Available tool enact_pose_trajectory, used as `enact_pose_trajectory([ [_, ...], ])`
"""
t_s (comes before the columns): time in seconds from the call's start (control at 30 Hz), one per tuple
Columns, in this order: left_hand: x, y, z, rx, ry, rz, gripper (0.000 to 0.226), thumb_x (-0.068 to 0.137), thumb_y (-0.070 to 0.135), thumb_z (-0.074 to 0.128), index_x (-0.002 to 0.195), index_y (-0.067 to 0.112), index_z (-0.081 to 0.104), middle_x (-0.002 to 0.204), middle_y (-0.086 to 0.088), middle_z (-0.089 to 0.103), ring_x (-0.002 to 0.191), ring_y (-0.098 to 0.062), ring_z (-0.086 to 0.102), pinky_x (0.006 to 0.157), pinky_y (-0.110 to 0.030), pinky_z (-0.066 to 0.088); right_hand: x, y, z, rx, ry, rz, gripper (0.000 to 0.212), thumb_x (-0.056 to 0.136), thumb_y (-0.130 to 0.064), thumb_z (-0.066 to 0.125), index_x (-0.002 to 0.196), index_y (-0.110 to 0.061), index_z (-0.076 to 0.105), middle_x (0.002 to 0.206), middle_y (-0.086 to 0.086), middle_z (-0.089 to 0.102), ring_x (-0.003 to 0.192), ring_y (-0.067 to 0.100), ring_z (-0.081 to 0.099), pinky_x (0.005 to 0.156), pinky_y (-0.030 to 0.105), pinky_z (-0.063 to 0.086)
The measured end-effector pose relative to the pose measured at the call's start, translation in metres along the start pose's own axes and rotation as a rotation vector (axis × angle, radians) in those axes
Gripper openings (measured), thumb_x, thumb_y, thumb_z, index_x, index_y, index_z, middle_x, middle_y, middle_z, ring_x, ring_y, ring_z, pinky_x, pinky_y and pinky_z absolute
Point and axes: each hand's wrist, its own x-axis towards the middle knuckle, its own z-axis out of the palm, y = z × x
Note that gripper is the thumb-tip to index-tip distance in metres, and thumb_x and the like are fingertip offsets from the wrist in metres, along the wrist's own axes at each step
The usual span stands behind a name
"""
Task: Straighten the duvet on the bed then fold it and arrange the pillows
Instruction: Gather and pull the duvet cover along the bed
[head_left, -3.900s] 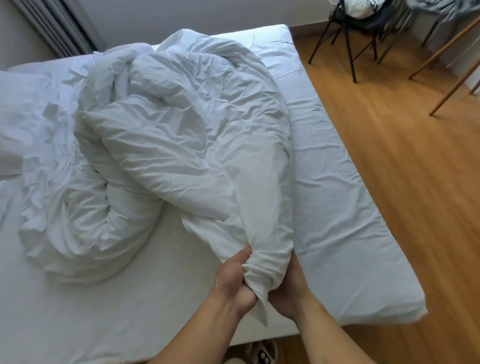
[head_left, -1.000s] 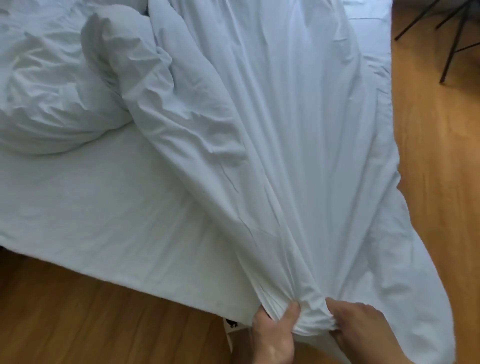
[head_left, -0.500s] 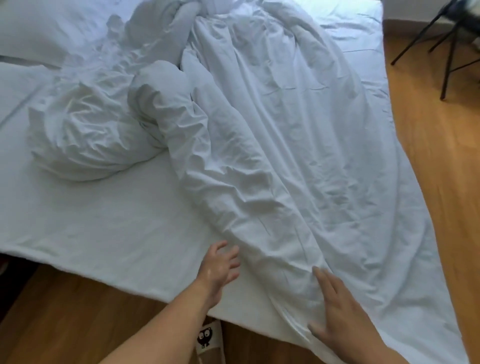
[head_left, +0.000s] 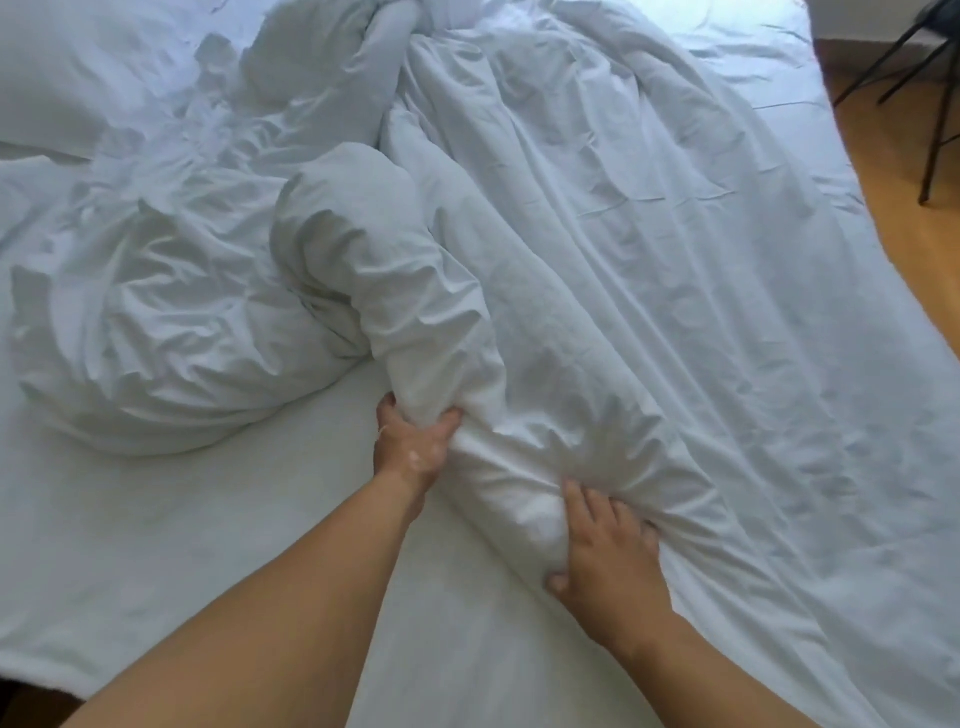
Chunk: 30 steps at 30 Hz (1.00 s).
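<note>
Evidently both hands are gripping the twisted roll of the white duvet, which is lying bunched across the bed, the left hand and the right hand curling their fingers round it, probably to pull it open and flat.

Both bare forearms reaching forward. Left hand gripping duvet fold, fingers curling in. Right hand clutching it nearer body, thumb tucking under.
</note>
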Motion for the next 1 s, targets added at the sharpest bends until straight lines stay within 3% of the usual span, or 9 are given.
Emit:
enact_pose_trajectory([
  [0.1, -0.003, 0.01, 0.0, 0.148, -0.076, 0.095, 0.063, 0.081, 0.027, 0.074, 0.139, 0.026, 0.048, 0.12, -0.003, 0.064, 0.109, -0.03, 0.061, 0.091, -0.036, 0.051, -0.004, 0.016, 0.004, 0.066, 0.082, -0.041, 0.029, 0.079, -0.021, 0.066, 0.106, -0.03, 0.065, 0.092, -0.007, 0.07, 0.086, 0.023, 0.068, 0.065, 0.034, 0.046],
  [0.17, -0.021, 0.016, -0.005, 0.275, -0.064, 0.134, 0.055, 0.086, 0.023, 0.067, 0.138, 0.022, 0.05, 0.119, -0.009, 0.064, 0.106, -0.033, 0.059, 0.085, -0.03, 0.045, -0.018, 0.021, -0.014, 0.075, 0.059, -0.071, 0.008, 0.079, -0.021, 0.061, 0.077, -0.028, 0.06, 0.072, -0.006, 0.066, 0.069, 0.022, 0.064, 0.058, 0.03, 0.036],
  [0.3, -0.063, 0.021, -0.039, 0.374, -0.055, 0.152, 0.051, 0.088, 0.022, 0.064, 0.137, 0.019, 0.052, 0.106, -0.009, 0.064, 0.09, -0.027, 0.053, 0.079, -0.028, 0.041, -0.053, 0.011, -0.059, 0.051, -0.161, -0.1, 0.019, 0.083, -0.033, 0.05, 0.067, -0.029, 0.04, 0.064, -0.01, 0.05, 0.066, 0.013, 0.046, 0.066, 0.029, 0.042],
  [0.47, -0.111, 0.016, -0.078, 0.422, -0.093, 0.254, 0.034, 0.087, 0.018, 0.062, 0.121, 0.021, 0.062, 0.088, 0.006, 0.061, 0.08, -0.019, 0.055, 0.07, -0.023, 0.041, -0.097, -0.005, -0.094, 0.118, -0.347, -0.142, 0.012, 0.082, -0.042, 0.056, 0.071, -0.038, 0.053, 0.065, -0.01, 0.053, 0.079, 0.007, 0.059, 0.064, 0.012, 0.035],
  [0.6, -0.162, -0.002, -0.098, 0.477, -0.176, 0.308, 0.018, 0.078, 0.022, 0.057, 0.096, 0.026, 0.059, 0.077, 0.004, 0.063, 0.073, -0.023, 0.059, 0.059, -0.021, 0.041, -0.137, 0.001, -0.114, 0.216, -0.389, -0.13, 0.017, 0.085, -0.044, 0.057, 0.069, -0.038, 0.058, 0.085, -0.013, 0.057, 0.094, -0.006, 0.058, 0.079, -0.001, 0.032],
  [0.7, -0.203, -0.013, -0.108, 0.551, -0.271, 0.353, 0.027, 0.077, 0.023, 0.052, 0.102, 0.025, 0.061, 0.079, 0.003, 0.061, 0.071, -0.019, 0.054, 0.065, -0.024, 0.041, -0.161, 0.008, -0.129, 0.165, -0.376, -0.127, 0.056, 0.077, -0.081, 0.05, 0.097, -0.031, 0.067, 0.097, -0.02, 0.06, 0.091, -0.014, 0.05, 0.079, -0.007, 0.021],
  [0.8, -0.223, -0.01, -0.109, 0.67, -0.336, 0.418, 0.039, 0.079, 0.032, 0.038, 0.108, 0.021, 0.062, 0.095, 0.003, 0.063, 0.081, -0.02, 0.057, 0.068, -0.021, 0.034, -0.182, 0.015, -0.127, 0.158, -0.354, -0.14, 0.022, 0.087, -0.052, 0.052, 0.084, -0.033, 0.064, 0.096, -0.009, 0.068, 0.097, -0.014, 0.053, 0.078, -0.005, 0.028],
  [0.9, -0.217, 0.012, -0.104, 0.569, -0.316, 0.382, 0.04, 0.084, 0.031, 0.05, 0.122, 0.024, 0.059, 0.103, 0.001, 0.068, 0.09, -0.023, 0.062, 0.074, -0.023, 0.042, -0.177, 0.015, -0.119, 0.119, -0.331, -0.146, 0.006, 0.078, -0.053, 0.053, 0.079, -0.057, 0.058, 0.094, -0.022, 0.07, 0.102, -0.006, 0.062, 0.089, 0.011, 0.042],
  [1.0, -0.207, 0.045, -0.096, 0.459, -0.336, 0.385, 0.042, 0.085, 0.027, 0.061, 0.127, 0.026, 0.056, 0.107, 0.005, 0.069, 0.097, -0.021, 0.064, 0.083, -0.029, 0.051, -0.165, -0.028, -0.131, 0.389, -0.272, -0.109, 0.076, 0.063, -0.062, 0.07, 0.127, -0.066, 0.029, 0.123, -0.039, 0.046, 0.119, -0.014, 0.047, 0.096, 0.007, 0.037],
])
